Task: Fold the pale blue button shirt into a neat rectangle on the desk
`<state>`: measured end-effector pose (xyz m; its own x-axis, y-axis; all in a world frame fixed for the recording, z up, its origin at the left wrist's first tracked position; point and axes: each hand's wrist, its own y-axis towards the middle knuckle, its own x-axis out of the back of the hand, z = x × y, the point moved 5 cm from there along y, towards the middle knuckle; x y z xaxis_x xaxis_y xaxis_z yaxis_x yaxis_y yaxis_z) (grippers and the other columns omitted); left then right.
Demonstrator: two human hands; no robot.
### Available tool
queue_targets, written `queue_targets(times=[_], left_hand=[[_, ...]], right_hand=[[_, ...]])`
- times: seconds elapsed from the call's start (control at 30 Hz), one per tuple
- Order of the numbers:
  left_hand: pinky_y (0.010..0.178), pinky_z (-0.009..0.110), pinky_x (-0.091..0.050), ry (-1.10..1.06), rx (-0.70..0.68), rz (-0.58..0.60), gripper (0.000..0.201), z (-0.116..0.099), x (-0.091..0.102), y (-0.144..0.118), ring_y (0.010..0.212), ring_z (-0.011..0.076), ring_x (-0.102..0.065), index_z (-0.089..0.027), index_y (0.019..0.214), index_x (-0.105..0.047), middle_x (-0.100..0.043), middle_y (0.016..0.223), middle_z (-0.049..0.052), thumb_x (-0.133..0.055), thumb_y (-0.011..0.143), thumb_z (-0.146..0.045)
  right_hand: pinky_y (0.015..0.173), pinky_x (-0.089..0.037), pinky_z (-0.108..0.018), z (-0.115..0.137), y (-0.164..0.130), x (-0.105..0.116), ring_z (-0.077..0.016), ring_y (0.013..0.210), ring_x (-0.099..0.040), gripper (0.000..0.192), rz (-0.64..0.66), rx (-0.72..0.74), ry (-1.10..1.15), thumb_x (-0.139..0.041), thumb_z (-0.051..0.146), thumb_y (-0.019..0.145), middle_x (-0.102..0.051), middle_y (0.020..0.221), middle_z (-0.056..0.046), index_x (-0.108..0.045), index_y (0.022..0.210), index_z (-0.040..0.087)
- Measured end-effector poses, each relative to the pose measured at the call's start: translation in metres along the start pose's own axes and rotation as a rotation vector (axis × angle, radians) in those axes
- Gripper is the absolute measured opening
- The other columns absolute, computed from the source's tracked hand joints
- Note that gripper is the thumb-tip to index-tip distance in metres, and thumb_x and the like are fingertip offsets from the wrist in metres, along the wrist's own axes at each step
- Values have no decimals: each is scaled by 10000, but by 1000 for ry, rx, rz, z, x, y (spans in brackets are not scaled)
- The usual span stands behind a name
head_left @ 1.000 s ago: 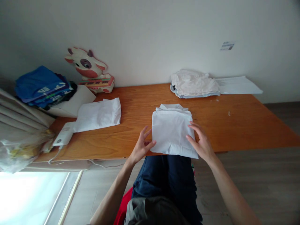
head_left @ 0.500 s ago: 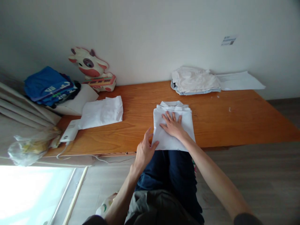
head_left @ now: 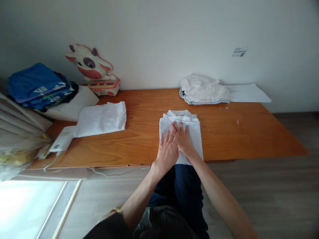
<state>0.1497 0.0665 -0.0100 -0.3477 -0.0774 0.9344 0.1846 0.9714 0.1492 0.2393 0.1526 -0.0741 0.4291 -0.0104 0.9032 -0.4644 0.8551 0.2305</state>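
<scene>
A folded white shirt (head_left: 194, 132) lies on the wooden table (head_left: 139, 132) near its front edge, collar toward the wall. Both hands press flat on it, side by side. My left hand (head_left: 168, 149) rests on the shirt's left half with fingers spread. My right hand (head_left: 183, 137) lies on the middle, fingers pointing toward the collar. Neither hand grips the cloth.
Another folded white garment (head_left: 101, 119) lies at the left, beside a white device with a cable (head_left: 61, 142). A cow-shaped toy (head_left: 93, 71) and a blue clothes stack (head_left: 37, 86) sit at the far left. A pile of pale clothes (head_left: 204, 89) and paper (head_left: 246, 93) lie by the wall.
My hands left the shirt's side edges. The right hand moved onto its middle first, then the left hand came up from the left edge and laid flat beside it.
</scene>
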Motion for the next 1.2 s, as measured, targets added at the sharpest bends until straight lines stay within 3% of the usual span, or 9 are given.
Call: queue_targets(times=[0.17,0.3,0.57,0.7,0.83,0.93,1.03,1.1,1.2], left_hand=[[1351,635,-265,7,52,-26,688,-4,-37,8,1676,360,-281,-136,1725,-291,-372,1773,167,-443,1067,-263],[1378,586,-231,52,4,-48,616,2,-51,-7,1695,324,-230,-172,1707,-363,-318,1801,131,-402,1121,-359],[1381,583,-202,64,-13,-37,638,0,-45,-17,1686,334,-256,-134,1665,-420,-341,1793,136,-470,1043,-266],[1363,636,-197,32,-45,-41,509,8,-33,3,1540,346,-482,-187,1469,-622,-576,1632,142,-544,966,-180],[1271,526,-396,-44,21,-65,277,28,-31,34,1302,302,-645,-209,1184,-722,-750,1279,130,-516,1004,-162],[1321,562,-326,-30,44,-131,380,34,-40,43,1561,341,-443,-177,1409,-633,-611,1552,162,-506,1064,-272],[1348,684,-191,42,49,-136,613,34,-54,39,1690,413,-183,-164,1654,-421,-347,1783,158,-476,1096,-410],[1340,721,-169,69,51,-110,656,34,-61,36,1693,432,-161,-173,1701,-362,-296,1809,151,-433,1109,-446],[1347,717,-150,86,45,-95,669,34,-64,35,1698,424,-151,-182,1718,-350,-280,1817,143,-397,1118,-474]], right_hand=[[1330,-336,-543,-42,2,9,-271,1596,-424,599,-209,-162,209,-366,160,1032,-497,1697,-162,-503,1616,147],[1321,-338,-572,-60,3,13,-289,1551,-476,547,-372,-275,307,-393,139,995,-574,1624,-160,-626,1487,182],[1326,-233,-630,-27,6,2,-385,1641,-327,571,-161,-207,-46,-432,289,1096,-420,1733,-222,-475,1633,99],[1312,-272,-614,-28,4,7,-381,1615,-379,568,-143,-162,-85,-407,293,1110,-440,1723,-215,-471,1642,105],[1292,-341,-557,-37,-1,15,-329,1560,-463,540,-157,-105,-23,-400,222,1084,-558,1643,-182,-512,1607,142],[1336,-269,-568,-47,-6,23,-279,1558,-464,570,-279,-182,22,-373,147,1045,-586,1617,-149,-499,1601,166],[1352,-161,-642,-55,-11,29,-304,1661,-275,603,-387,-335,-32,-379,195,1051,-427,1739,-153,-417,1651,152],[1340,-163,-657,-55,-12,28,-342,1683,-199,638,-359,-400,-83,-392,259,1067,-346,1780,-173,-352,1690,126],[1321,-130,-704,-49,-9,23,-418,1671,-203,625,-224,-396,-166,-384,341,1094,-367,1770,-185,-402,1682,130]])
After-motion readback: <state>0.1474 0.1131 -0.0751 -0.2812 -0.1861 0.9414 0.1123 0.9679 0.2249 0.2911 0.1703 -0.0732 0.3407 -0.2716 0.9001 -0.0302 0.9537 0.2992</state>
